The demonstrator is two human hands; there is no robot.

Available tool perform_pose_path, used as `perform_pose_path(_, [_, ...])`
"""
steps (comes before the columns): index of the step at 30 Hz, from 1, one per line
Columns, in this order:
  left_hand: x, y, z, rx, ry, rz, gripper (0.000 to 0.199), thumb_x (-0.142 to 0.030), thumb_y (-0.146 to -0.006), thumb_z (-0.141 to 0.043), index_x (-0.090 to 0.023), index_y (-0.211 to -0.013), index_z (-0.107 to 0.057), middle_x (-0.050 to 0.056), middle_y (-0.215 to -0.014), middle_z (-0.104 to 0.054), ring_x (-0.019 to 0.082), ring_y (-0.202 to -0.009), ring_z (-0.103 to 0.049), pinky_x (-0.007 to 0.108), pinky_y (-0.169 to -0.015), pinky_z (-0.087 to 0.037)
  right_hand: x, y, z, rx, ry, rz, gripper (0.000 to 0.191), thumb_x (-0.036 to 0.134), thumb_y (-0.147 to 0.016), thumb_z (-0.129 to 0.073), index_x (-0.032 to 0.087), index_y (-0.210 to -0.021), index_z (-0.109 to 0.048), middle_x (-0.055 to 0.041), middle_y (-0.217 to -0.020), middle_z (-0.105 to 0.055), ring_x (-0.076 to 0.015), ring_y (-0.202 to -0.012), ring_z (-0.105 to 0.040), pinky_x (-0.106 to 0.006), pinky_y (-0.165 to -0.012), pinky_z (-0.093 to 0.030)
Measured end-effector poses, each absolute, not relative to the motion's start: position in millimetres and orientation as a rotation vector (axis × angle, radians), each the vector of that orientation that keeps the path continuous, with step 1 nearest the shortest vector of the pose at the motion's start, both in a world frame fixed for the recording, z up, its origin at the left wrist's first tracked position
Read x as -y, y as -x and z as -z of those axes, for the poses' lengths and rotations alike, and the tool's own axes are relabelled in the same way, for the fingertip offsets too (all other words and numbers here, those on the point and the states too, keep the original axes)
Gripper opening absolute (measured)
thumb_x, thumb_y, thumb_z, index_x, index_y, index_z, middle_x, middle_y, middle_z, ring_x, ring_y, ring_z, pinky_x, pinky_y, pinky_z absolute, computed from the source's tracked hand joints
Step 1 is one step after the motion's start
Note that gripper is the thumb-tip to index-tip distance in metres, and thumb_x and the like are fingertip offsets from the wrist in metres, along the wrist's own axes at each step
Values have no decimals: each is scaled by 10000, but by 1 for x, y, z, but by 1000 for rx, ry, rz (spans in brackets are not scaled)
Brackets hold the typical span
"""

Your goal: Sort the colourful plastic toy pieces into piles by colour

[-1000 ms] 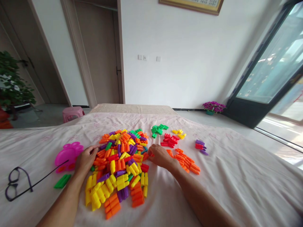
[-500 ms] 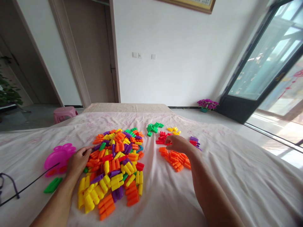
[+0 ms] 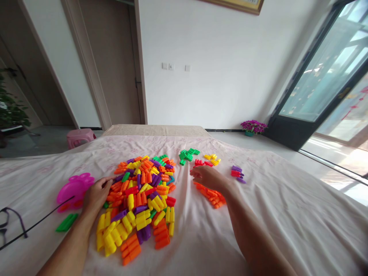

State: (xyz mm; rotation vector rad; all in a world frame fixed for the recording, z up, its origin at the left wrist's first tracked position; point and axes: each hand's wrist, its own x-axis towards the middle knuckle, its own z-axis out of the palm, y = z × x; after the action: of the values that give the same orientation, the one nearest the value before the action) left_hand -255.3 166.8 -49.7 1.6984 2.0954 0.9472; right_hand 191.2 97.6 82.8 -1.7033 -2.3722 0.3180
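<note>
A mixed pile of plastic building blocks (image 3: 143,199) in orange, yellow, purple, red and green lies on the cloth left of centre. My left hand (image 3: 97,191) rests at the pile's left edge, fingers loosely bent and touching blocks there. My right hand (image 3: 207,178) hovers between the red blocks (image 3: 199,163) and the orange blocks (image 3: 211,195), partly covering both groups. Its fingers are curved and a little apart, and no block shows in them. Behind it lie green blocks (image 3: 188,155) and yellow blocks (image 3: 213,159); purple and red blocks (image 3: 237,173) are to its right.
A pink paw-shaped plastic tray (image 3: 70,191) and a green block (image 3: 66,223) lie beside my left forearm. Glasses (image 3: 15,218) and a dark thin rod (image 3: 43,220) are at the far left. The pale cloth (image 3: 287,214) covers the surface. A pink stool (image 3: 81,138) stands behind.
My right hand has shifted left and slightly nearer, away from the red blocks, uncovering the yellow and purple groups more. My left hand has stayed at the pile's edge.
</note>
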Motion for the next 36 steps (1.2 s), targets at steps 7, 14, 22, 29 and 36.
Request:
perform_pose_path(7, [-164,253,46,-2084,-1714,-968,397,-454,-861,-453,-272,-1110,-702,27,-1039,-734,216,-937,-664,255,-735,-466,-101,-128,-29,2448,1308,-391,400,172,-837,-599,251,-1230,-601,-61,-1180,-632,-197,-1062,-594,-280,-865,-458])
perform_pose_path(14, [-165,253,47,-2105,-1687,-963,396,-457,-849,-472,-269,-1102,-710,29,-1000,-742,219,-893,-668,252,-677,-457,-99,-124,-18,2543,1508,-216,230,309,-859,-597,203,-1056,-654,-85,-1071,-610,-203,-971,-595,-273,-772,-453])
perform_pose_path(22, [-166,254,48,-2096,-1695,-969,385,-440,-837,-488,-266,-1095,-715,28,-1006,-743,210,-885,-667,243,-675,-455,-100,-145,-41,2544,1659,-137,235,329,-856,-562,204,-1032,-655,-67,-1001,-667,-205,-904,-619,-268,-699,-405])
perform_pose_path(29, [-165,253,46,-2100,-1697,-932,395,-454,-859,-457,-263,-1104,-700,35,-1028,-731,222,-927,-658,264,-712,-445,-92,-198,-86,2463,1951,-77,236,274,-802,-571,209,-993,-692,-77,-976,-690,-217,-883,-621,-272,-658,-371])
perform_pose_path(36, [-165,254,48,-2102,-1705,-934,386,-462,-859,-454,-278,-1095,-699,23,-1033,-728,224,-943,-653,271,-730,-444,-82,-231,-105,2378,2178,-189,260,288,-707,-660,262,-957,-728,-38,-901,-710,-214,-819,-630,-269,-615,-334])
